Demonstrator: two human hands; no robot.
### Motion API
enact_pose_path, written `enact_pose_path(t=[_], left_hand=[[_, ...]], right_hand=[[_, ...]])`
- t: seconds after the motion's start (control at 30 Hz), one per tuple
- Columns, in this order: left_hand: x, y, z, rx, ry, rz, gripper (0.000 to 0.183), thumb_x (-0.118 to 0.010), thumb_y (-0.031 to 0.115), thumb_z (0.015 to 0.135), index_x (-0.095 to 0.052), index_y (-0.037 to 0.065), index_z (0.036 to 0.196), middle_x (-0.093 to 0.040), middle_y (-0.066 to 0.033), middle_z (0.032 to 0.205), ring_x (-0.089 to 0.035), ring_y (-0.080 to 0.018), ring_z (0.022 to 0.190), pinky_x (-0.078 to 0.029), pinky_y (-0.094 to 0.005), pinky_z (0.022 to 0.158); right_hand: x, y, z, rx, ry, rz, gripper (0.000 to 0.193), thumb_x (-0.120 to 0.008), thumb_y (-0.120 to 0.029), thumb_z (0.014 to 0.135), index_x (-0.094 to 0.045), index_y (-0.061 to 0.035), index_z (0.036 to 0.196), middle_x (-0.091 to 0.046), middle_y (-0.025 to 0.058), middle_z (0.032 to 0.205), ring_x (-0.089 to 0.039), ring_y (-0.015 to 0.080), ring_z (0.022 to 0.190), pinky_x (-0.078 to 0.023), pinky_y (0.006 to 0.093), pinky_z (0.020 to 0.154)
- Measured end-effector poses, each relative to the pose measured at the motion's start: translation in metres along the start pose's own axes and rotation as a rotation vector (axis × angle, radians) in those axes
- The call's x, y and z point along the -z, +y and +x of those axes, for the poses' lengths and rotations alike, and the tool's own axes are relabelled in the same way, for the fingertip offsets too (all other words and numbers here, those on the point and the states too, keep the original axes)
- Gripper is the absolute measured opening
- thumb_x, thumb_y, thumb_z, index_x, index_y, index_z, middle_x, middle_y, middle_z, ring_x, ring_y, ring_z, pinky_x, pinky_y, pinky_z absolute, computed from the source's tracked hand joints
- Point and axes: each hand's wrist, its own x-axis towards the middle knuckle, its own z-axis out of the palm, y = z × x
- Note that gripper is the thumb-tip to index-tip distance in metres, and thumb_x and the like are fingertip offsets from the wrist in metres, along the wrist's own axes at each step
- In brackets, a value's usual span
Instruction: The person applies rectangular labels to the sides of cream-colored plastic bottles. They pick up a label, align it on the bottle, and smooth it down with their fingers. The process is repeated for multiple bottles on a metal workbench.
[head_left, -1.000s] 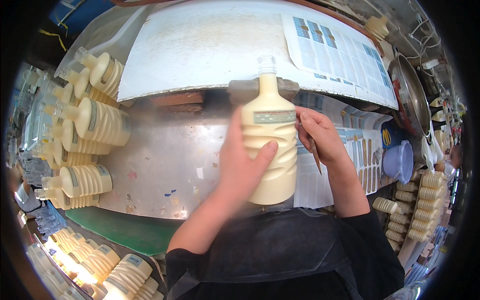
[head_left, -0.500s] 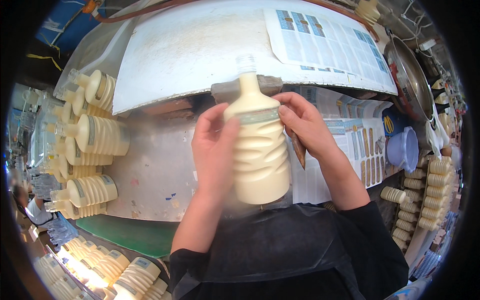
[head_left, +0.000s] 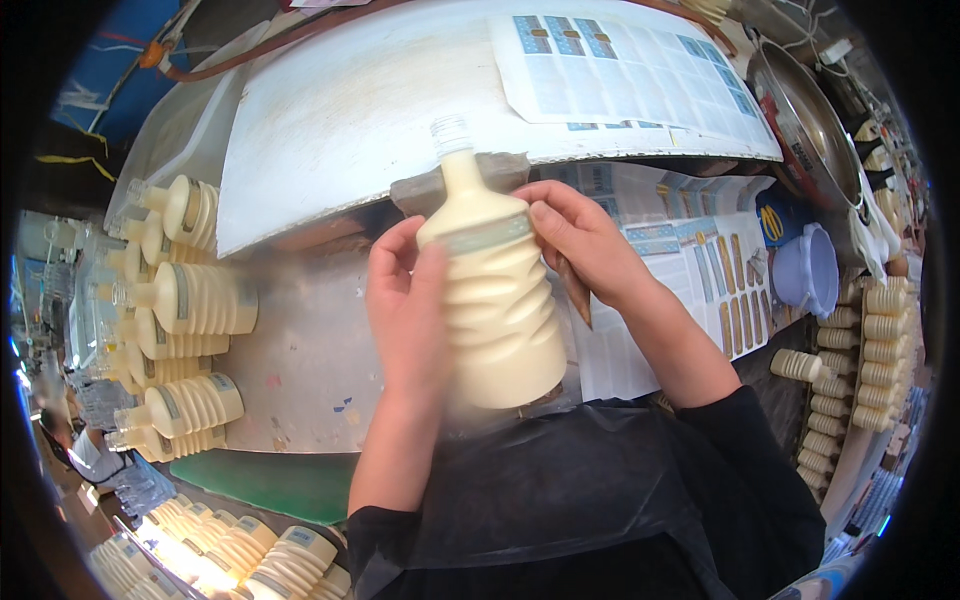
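Note:
A cream-coloured ribbed bottle [head_left: 500, 335] with a clear threaded neck lies before me, its neck pointing away and slightly left. Around its shoulder runs a greenish patterned label band [head_left: 487, 236]. My left hand [head_left: 408, 310] curls against the bottle's left side, with the blurred thumb over the label's left part. At the label's right end, the thumb and fingers of my right hand [head_left: 583, 240] press on the bottle. A brown pointed tool [head_left: 575, 293] sticks out from beneath my right palm. The bottle's neck rests over a grey block [head_left: 513, 172].
Similar bottles [head_left: 205, 298] are stacked at left, more [head_left: 290, 565] at lower left and right. Label sheets [head_left: 620, 80] lie on the white board [head_left: 340, 110] and on the table at right [head_left: 690, 270]. A lilac bucket [head_left: 806, 270] and metal pan [head_left: 805, 110] stand right.
The bottle's neck leans further left in the picture, and the whole view has shifted a little. Both hands stay at the bottle's shoulder; the left thumb is blurred in both frames.

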Motion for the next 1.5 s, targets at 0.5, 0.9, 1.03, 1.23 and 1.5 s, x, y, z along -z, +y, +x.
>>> enact_pose_path(t=[0.5,0.9,1.03,1.23,1.5], left_hand=[[-0.004,-0.013,-0.003,-0.139,0.007,0.142,0.053,-0.055,0.020,0.102,-0.039,0.002,0.150,-0.052,-0.0148,0.137,-0.052,-0.0219,0.125,-0.041,-0.0365,0.109],[-0.004,-0.011,0.001,-0.090,0.013,-0.017,0.028,-0.062,0.007,0.102,-0.055,0.002,0.129,-0.061,-0.0081,0.122,-0.058,-0.0141,0.111,-0.048,-0.0299,0.099],[-0.003,-0.011,0.002,-0.095,0.008,-0.004,0.029,-0.061,0.007,0.102,-0.055,0.001,0.129,-0.061,-0.0083,0.123,-0.057,-0.0142,0.111,-0.047,-0.0302,0.099],[-0.004,-0.011,0.003,-0.082,0.011,0.019,0.036,-0.058,0.006,0.102,-0.050,0.001,0.137,-0.057,-0.0109,0.130,-0.055,-0.0171,0.118,-0.045,-0.0326,0.104],[0.004,-0.013,-0.017,-0.117,-0.112,0.377,0.085,-0.063,0.012,0.091,-0.018,0.001,0.163,-0.040,-0.0207,0.155,-0.042,-0.0297,0.142,-0.033,-0.0406,0.119]], right_hand=[[-0.002,-0.006,-0.005,0.115,0.031,-0.141,0.030,-0.061,-0.017,0.103,-0.058,-0.0020,0.129,-0.061,-0.0014,0.097,-0.056,0.0039,0.090,-0.048,0.0220,0.080],[-0.006,-0.008,-0.002,0.060,0.054,-0.197,0.032,-0.070,-0.022,0.098,-0.058,-0.0026,0.121,-0.059,-0.0022,0.089,-0.055,0.0037,0.082,-0.047,0.0207,0.073],[-0.007,-0.008,-0.002,0.060,0.057,-0.181,0.032,-0.070,-0.022,0.098,-0.058,-0.0027,0.121,-0.059,-0.0019,0.089,-0.056,0.0043,0.083,-0.048,0.0215,0.075],[-0.005,0.007,0.002,0.100,0.025,-0.002,0.031,-0.063,-0.019,0.102,-0.059,-0.0023,0.128,-0.065,0.0002,0.098,-0.056,0.0045,0.085,-0.048,0.0223,0.075],[0.004,0.009,-0.033,0.254,0.062,-0.123,0.040,-0.053,-0.014,0.103,-0.059,0.0012,0.140,-0.069,0.0111,0.120,-0.065,0.0186,0.102,-0.051,0.0330,0.091]])
